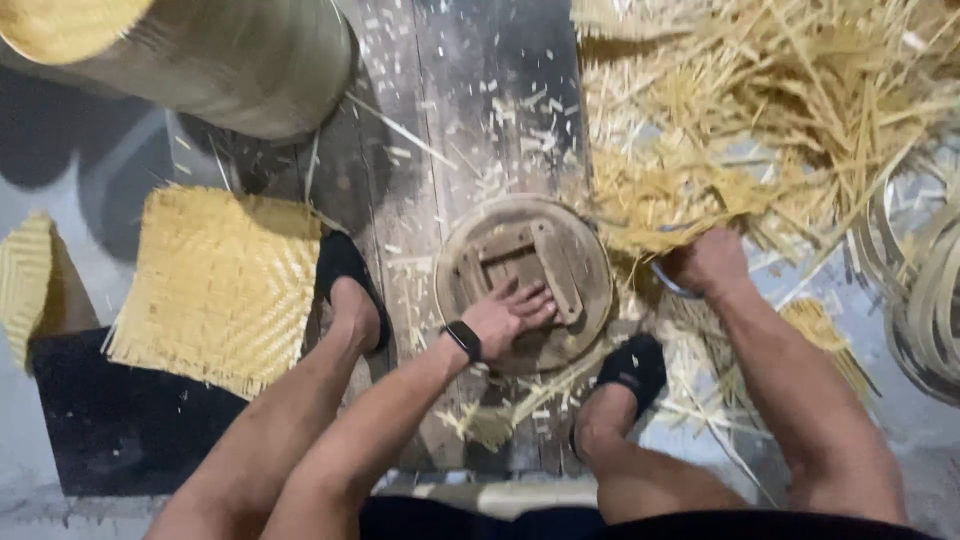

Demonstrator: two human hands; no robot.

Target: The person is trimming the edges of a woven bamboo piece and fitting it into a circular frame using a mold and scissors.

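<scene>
Between my feet, on the floor boards point(470, 110): I am working seated, looking straight down.
Strip heap point(760, 110): loose pale bamboo strips are piling at my upper right, spilling toward the round block.
Woven mat point(215, 285): a finished square is lying flat, left of my left foot, well apart from my hands.
Round block point(590, 262): a wooden disc with a frame of slats on top is sitting between my sandals.
Left hand point(508, 318): I am pressing it open and flat on the disc's near edge, fingers spread; keeping the weight low should be stopping it from rocking.
Right hand point(708, 262): I am closing it at the heap's edge, seemingly around a curved bluish thing; what it is, I cannot tell.
Care: I judge keeping left fingers off the slats safest.
</scene>
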